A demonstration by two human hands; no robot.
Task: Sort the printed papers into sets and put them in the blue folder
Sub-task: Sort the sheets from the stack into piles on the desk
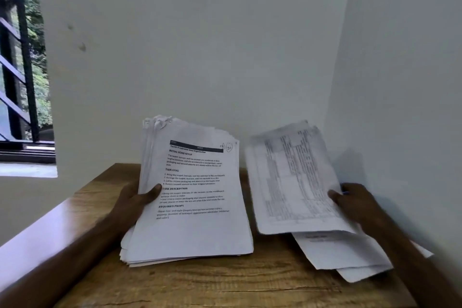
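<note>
A thick stack of printed papers (pixel 192 227) stands tilted up on the wooden table (pixel 225 282), its top sheet headed with text about a tea set. My left hand (pixel 135 201) grips its left edge, thumb on the front page. My right hand (pixel 355 204) holds a thin sheaf of printed tables (pixel 292 182), lifted and blurred, by its right edge. Under that sheaf, a few loose sheets (pixel 345 255) lie flat on the table at the right. No blue folder is in view.
The table sits in a corner, with a white wall (pixel 200 57) behind it and another wall (pixel 400 82) close on the right. A barred window (pixel 22 82) opens at the far left. Bare wood shows along the table's front.
</note>
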